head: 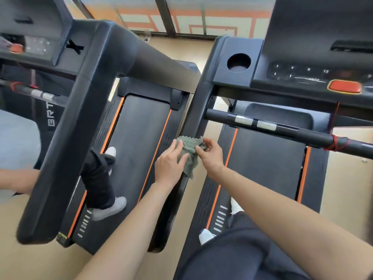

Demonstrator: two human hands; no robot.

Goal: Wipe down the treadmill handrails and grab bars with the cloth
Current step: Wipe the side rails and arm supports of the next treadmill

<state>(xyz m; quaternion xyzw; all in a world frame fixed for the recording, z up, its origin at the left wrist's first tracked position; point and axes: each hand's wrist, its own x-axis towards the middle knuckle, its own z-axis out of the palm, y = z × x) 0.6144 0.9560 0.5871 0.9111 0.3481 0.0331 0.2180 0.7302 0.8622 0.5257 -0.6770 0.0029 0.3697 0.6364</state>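
Observation:
A grey-green cloth (189, 152) is draped over the left handrail (196, 120) of the treadmill I stand on, about halfway down the rail. My left hand (171, 164) lies flat on the cloth's left side, fingers spread over it. My right hand (211, 156) pinches the cloth's right upper edge with its fingertips. A black front grab bar (282, 129) with two silver sensor plates runs across to the right, below the console (314, 63).
A second treadmill (137, 138) stands close on the left, and another person's legs in black trousers and grey socks (109, 207) are on its belt. Its wide handrail (66, 138) slants across the left. A narrow strip of tan floor separates the machines.

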